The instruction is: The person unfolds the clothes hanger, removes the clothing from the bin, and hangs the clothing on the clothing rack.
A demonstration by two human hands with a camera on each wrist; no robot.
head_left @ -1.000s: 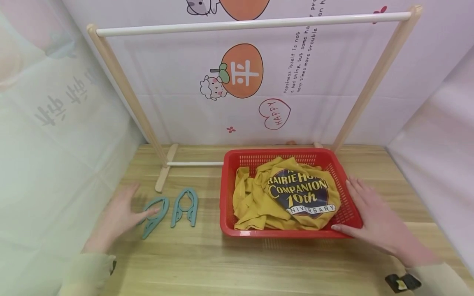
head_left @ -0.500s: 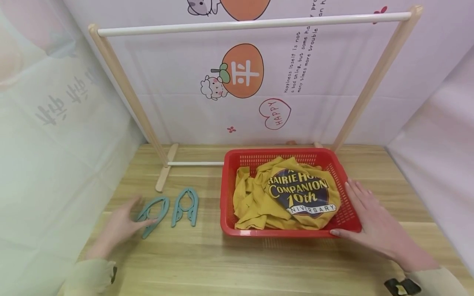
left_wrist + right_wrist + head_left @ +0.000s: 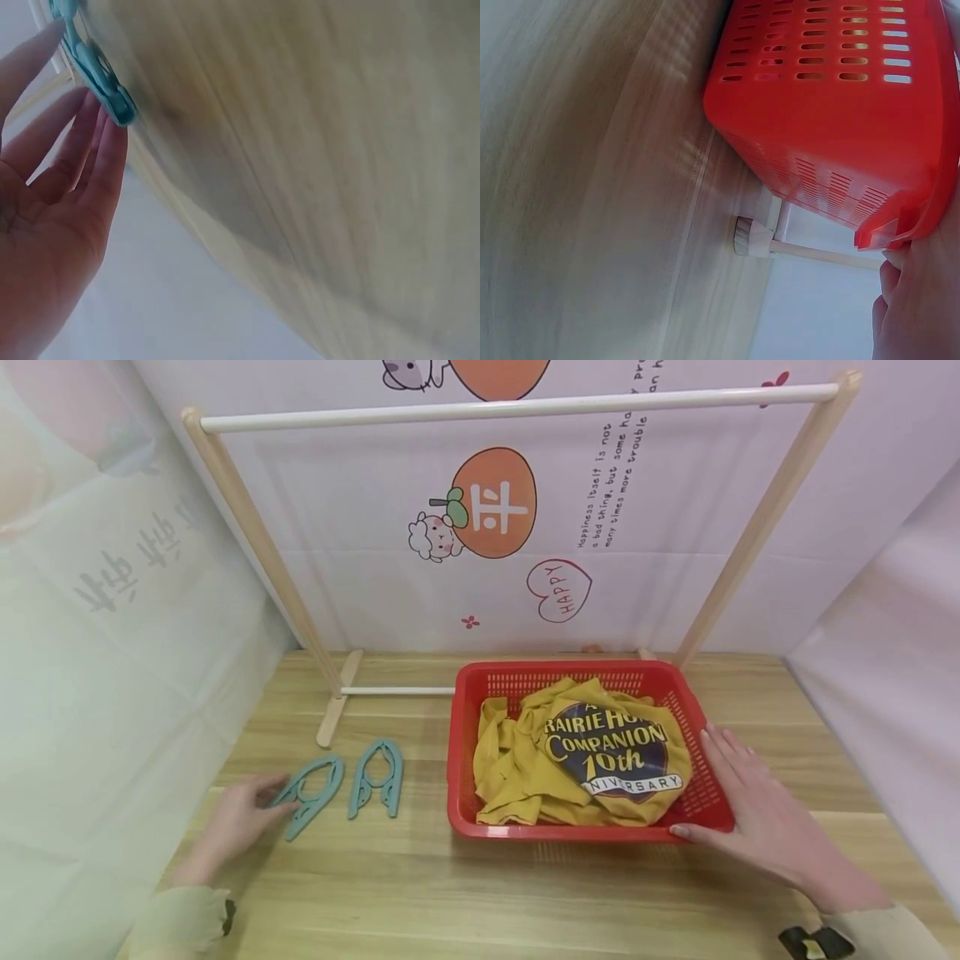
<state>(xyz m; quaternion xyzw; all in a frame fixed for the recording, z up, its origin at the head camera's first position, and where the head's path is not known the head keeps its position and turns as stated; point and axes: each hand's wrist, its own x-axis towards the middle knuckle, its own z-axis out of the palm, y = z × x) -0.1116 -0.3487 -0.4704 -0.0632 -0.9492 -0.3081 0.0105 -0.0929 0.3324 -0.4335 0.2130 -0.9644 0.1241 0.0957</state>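
Note:
Two teal folding clothes hangers lie on the table at left in the head view. My left hand (image 3: 238, 817) is at the near-left one, the left folding hanger (image 3: 309, 793); thumb and fingertips touch its end, fingers (image 3: 105, 161) fairly straight in the left wrist view. The right folding hanger (image 3: 377, 779) lies untouched beside it. My right hand (image 3: 765, 814) rests on the front right corner of a red plastic basket (image 3: 487, 832), thumb on the front rim, fingers stretched along the right side. A crumpled yellow T-shirt (image 3: 517, 777) with a dark printed badge fills the basket.
A wooden clothes rack (image 3: 258, 547) with a white top rail (image 3: 517, 410) stands behind the basket. Its white lower bar (image 3: 397, 691) runs behind the basket near the table. Printed cloth walls (image 3: 360, 577) enclose the wooden tabletop (image 3: 420, 902) at the back and sides.
My left hand has drawn its thumb and fingers in to the end of the left hanger, which has hardly moved. My right hand stays on the basket.

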